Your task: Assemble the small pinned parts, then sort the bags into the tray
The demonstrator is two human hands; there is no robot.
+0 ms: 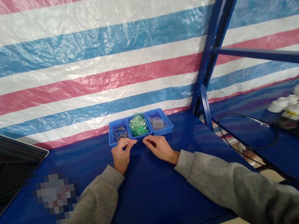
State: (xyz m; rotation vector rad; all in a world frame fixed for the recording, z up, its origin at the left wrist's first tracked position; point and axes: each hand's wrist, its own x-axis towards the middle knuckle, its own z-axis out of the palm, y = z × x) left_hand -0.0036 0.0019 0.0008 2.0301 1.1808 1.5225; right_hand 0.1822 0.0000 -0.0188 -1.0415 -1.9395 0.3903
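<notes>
Pieces of metal [120, 133] are lying loose in the left blue bin [117, 123]; we are judging them hard, stiff and light, liable to roll, so we are favouring a fingertip pinch around the middle. Just on the near side, our left hand [121, 158] is hovering with thumb and fingertips close together; whether they are pinching something thin, we cannot tell. Green packets [138, 124] are filling the middle bin [139, 137], looking soft, light and slippery, so a corner is offering the surest hold. Our right hand [160, 149] is hovering near its front wall, fingers curled toward the thumb; again, we cannot tell whether they are grasping anything. Clear packets [157, 122] are lying in the right bin [163, 130], seeming limp and calling for a pinch at one edge.

As for room, a dark screen [4, 172] is bounding the left side, while blue tabletop [155, 196] is stretching between our forearms toward the near edge. The bin walls are limiting us on the far side, with a striped sheet [76, 90] hanging behind. Farther right, a blue post [212, 35] is slanting up past the table's corner, and a cable [260, 148] is looping beyond it.
</notes>
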